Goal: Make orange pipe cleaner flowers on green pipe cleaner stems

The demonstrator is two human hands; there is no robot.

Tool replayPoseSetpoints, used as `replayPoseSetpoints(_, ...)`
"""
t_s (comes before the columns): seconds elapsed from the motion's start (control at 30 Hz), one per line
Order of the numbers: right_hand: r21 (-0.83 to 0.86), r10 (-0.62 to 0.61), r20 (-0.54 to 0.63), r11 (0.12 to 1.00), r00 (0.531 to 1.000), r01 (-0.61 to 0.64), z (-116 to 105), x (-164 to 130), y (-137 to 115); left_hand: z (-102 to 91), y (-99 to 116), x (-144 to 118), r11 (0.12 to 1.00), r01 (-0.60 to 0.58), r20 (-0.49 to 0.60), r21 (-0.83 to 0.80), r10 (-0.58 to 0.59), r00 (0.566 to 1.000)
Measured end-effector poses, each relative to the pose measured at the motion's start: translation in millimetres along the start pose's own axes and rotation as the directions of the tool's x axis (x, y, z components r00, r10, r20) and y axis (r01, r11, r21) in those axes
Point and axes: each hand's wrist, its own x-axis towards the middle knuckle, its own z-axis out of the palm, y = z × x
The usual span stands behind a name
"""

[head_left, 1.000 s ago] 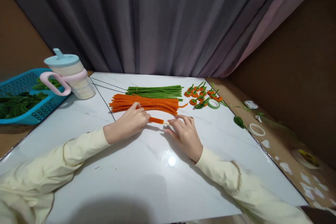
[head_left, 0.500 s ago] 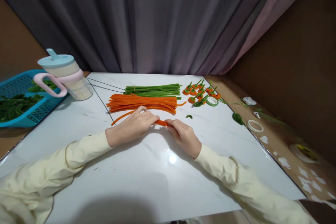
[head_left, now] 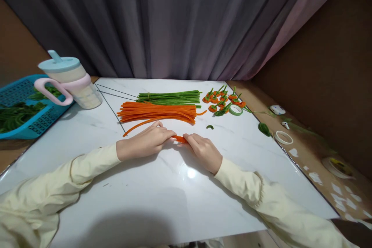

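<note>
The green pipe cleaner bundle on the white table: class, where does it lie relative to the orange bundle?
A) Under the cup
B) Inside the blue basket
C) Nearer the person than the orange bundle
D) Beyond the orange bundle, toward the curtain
D: the green pipe cleaner bundle lies just past the orange bundle, on the curtain side, while the left hand and right hand work in front of both.

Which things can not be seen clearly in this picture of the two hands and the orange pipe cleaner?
- Head view: the left hand and right hand cover most of the orange pipe cleaner; its wound shape is hidden.
- Small orange pieces are too small for detail.
- The blue basket is cut off by the left edge.
- The cup contents are unclear.
</note>
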Motion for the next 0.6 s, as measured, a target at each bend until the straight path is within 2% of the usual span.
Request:
replayPoseSetpoints(0.13,0.056,0.057,0.040,0.997,0.998,-0.059,2.4,1.6,-3.8,-0.3,3.5,0.9,1.000,-0.002,0.004,0.019,0.002,1.000)
replayPoseSetpoints(0.3,0.110,0.062,0.067,0.992,0.996,-0.069,5.5,2.0,-7.8,1.9,8.1,0.6,0.996,0.023,0.026,0.081,-0.026,0.999)
replayPoseSetpoints(0.5,0.051,-0.040,-0.008,0.998,0.999,0.040,4.1,4.3,-13.1,5.8,14.5,2.1,0.998,0.050,0.063,0.045,-0.053,0.997)
replayPoseSetpoints(0.6,0.009,-0.085,0.004,0.996,0.996,0.085,3.1,5.8,-15.1,6.5,15.3,3.2,0.999,0.043,0.063,0.012,-0.043,0.997)
